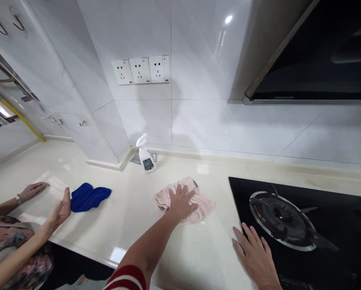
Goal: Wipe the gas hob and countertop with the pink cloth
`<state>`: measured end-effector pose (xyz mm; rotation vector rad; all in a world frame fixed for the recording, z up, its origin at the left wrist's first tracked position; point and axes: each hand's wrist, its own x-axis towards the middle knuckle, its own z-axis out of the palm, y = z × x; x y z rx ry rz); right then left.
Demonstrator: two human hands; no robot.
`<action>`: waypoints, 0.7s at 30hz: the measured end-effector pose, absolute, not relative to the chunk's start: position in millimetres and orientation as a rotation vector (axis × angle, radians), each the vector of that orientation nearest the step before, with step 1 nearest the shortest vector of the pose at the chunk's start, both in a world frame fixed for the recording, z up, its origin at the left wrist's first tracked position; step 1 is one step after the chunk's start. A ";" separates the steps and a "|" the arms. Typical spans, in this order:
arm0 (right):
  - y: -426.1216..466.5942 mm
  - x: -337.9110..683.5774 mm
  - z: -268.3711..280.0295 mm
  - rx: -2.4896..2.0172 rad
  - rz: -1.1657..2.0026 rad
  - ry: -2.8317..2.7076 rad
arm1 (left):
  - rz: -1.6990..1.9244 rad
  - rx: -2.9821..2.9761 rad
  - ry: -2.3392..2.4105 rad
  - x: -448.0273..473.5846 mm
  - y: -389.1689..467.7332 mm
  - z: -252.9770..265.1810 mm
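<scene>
My left hand point(182, 202) lies palm down with its fingers spread on a crumpled pale pink cloth point(203, 205) on the cream countertop point(128, 225). The cloth bunches up around the fingers, and darker patches show at its edges. At the left edge of the black gas hob point(291, 262), my right hand point(254, 255) rests palm down. Its fingers are stretched out, partly over the glass and partly over the counter, with nothing in them. A round burner point(284, 215) sits just beyond the fingertips.
A white spray bottle point(147, 158) stands by the wall, beside a grey packet point(135, 158). Left of me, another person's hands point(58, 209) hover near a blue cloth point(89, 197). Wall sockets point(139, 70) are above, a dark range hood point(316, 56) juts out upper right, and a wall corner point(108, 163) protrudes.
</scene>
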<state>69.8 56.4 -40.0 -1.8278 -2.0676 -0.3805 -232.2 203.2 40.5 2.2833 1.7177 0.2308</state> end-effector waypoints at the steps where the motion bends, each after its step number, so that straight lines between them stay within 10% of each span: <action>1: 56.3 69.4 -39.2 -1.828 -0.378 -2.063 | 0.227 2.256 1.773 -246.1 200.8 42.9; 12: 54.8 61.9 -28.6 -1.960 -0.328 -2.076 | 0.187 1.968 2.364 -423.2 21.5 44.2; 21: 54.8 58.4 -20.8 -2.009 -0.305 -2.088 | 0.177 2.092 2.325 -351.1 -19.3 23.1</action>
